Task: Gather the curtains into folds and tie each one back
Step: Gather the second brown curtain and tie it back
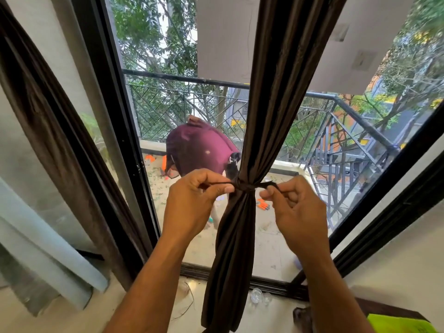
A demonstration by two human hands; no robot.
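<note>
We stand at a dark-framed glass door point(134, 131) over a pale floor point(149, 299). The brown curtain point(240, 236) hangs mid-pane, cinched into folds by a thin tie point(247, 186). Our left hand point(194, 200) and right hand point(295, 207) each pinch one tie end in a clenched grip. Outside, a balcony railing point(182, 102) fronts trees. A second curtain point(48, 121) hangs left.

Bright daylight through the window point(192, 104); edges bend, fisheye-style.
</note>
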